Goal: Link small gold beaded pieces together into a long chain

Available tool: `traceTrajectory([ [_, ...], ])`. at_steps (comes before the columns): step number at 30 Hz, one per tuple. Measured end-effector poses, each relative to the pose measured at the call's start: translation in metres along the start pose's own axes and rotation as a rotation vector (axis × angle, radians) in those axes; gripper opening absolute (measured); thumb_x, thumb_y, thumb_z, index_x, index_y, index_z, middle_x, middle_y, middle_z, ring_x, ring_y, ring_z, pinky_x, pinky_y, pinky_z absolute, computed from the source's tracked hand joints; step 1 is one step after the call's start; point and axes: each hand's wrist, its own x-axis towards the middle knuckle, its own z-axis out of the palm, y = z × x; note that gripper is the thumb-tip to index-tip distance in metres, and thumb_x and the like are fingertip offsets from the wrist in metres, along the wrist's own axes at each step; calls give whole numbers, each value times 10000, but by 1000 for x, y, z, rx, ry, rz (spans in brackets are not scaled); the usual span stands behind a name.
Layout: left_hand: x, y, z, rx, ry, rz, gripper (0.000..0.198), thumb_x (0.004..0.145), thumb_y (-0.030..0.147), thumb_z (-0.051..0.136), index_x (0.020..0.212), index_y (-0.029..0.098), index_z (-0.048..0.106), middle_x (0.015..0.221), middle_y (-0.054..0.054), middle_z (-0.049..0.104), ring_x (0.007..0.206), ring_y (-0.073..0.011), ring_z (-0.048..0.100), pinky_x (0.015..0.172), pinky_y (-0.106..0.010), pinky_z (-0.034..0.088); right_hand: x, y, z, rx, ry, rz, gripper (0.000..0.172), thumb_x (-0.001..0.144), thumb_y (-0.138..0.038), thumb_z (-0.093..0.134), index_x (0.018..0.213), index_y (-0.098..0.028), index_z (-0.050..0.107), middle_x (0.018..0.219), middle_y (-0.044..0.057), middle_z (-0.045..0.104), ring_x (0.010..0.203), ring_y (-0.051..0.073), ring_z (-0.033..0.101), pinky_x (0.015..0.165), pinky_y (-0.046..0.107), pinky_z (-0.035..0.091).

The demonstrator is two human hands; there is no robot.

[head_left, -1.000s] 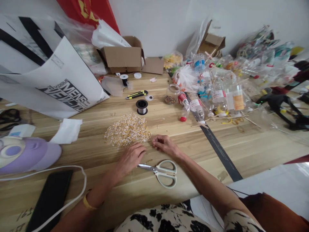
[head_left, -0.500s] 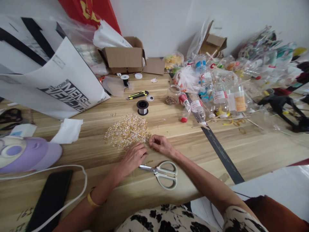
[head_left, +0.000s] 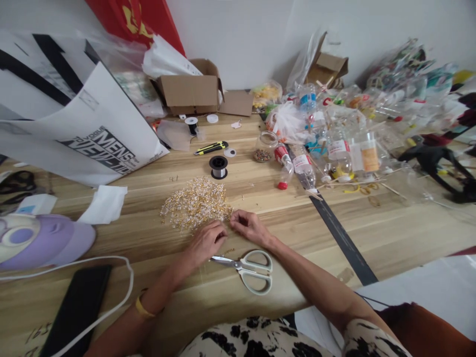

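Note:
A loose pile of small gold and clear beads (head_left: 197, 202) lies on the wooden table. At its near edge is my left hand (head_left: 208, 239), fingers bent and drawn together; what they pinch is too small to make out. Just to the right, my right hand (head_left: 250, 226) has thumb and forefinger pinched close to the pile's right edge, and anything between them is too tiny to name. Below both hands rest scissors (head_left: 256, 271) with pale handles, their blades pointing left. A few gold beads lie beside the blades. Beyond the pile stands a spool of silvery wire (head_left: 218, 167).
A yellow-black utility knife (head_left: 210, 148) and a jar of brown beads (head_left: 264, 148) lie farther back. Plastic bottles (head_left: 303, 163) crowd the right. On the left are a white paper bag (head_left: 100, 134), a purple cap-like object (head_left: 55, 238), a phone (head_left: 80, 302) and a white cable (head_left: 128, 277).
Both hands stay almost in place by the bead pile, with only slight finger movement. The whole view has shifted a little.

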Motion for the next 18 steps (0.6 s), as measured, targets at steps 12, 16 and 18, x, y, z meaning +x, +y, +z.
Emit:
traceTrajectory([
  [12,2,-10,0,-504,148,-255,87,777,207,563,748,150,623,726,-24,648,680,-141,591,642,-243,468,-11,1,8,-324,45,-322,105,876,-235,499,812,-163,541,701,4,520,556,95,443,538,210,362],
  [16,2,-14,0,-580,170,-260,100,763,223,574,751,142,632,720,-33,668,688,-151,610,655,-255,492,-11,0,9,-401,33,-394,110,883,-215,477,800,-170,533,692,10,518,553,101,440,534,216,359],
  [18,2,-14,0,-588,176,-261,97,757,219,582,745,140,637,723,-36,673,691,-154,614,656,-256,497,-11,-1,9,-424,28,-412,103,881,-202,475,803,-172,534,697,15,527,563,106,449,544,220,365],
])
